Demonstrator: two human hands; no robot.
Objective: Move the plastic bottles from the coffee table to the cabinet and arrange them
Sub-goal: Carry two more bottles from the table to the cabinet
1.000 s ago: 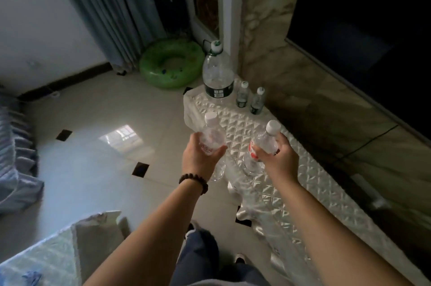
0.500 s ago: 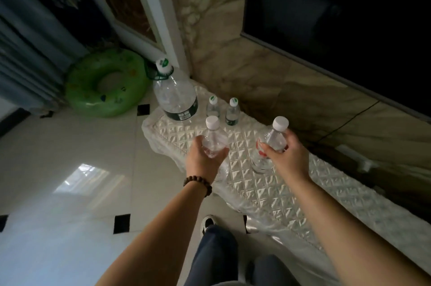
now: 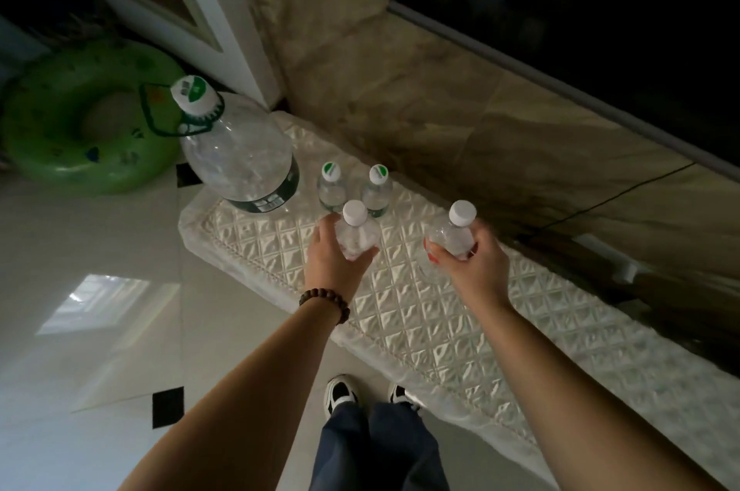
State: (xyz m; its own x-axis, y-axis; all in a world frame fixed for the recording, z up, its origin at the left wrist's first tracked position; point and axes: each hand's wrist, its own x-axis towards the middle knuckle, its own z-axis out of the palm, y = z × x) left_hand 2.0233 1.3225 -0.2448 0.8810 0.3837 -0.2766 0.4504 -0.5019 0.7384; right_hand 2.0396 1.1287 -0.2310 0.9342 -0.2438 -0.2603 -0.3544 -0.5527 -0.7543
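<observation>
My left hand (image 3: 334,264) grips a small clear bottle with a white cap (image 3: 355,234), held upright over the cabinet's white quilted cover (image 3: 420,322). My right hand (image 3: 474,264) grips a second small clear bottle with a white cap and a red label (image 3: 454,234), also upright above the cover. Just beyond my left hand stand two small green-capped bottles (image 3: 331,186) (image 3: 377,188) side by side. A large clear water jug with a green handle (image 3: 240,158) stands at the cabinet's far left end.
A marble wall (image 3: 400,90) runs behind the cabinet, with a dark TV screen (image 3: 600,10) above it. A green inflatable swim ring (image 3: 76,126) lies on the tiled floor at left. My shoes (image 3: 340,394) stand close to the cabinet's front edge.
I have stepped closer to the cabinet and the view has tilted down. Both hands have carried their bottles forward, toward the two green-capped bottles.
</observation>
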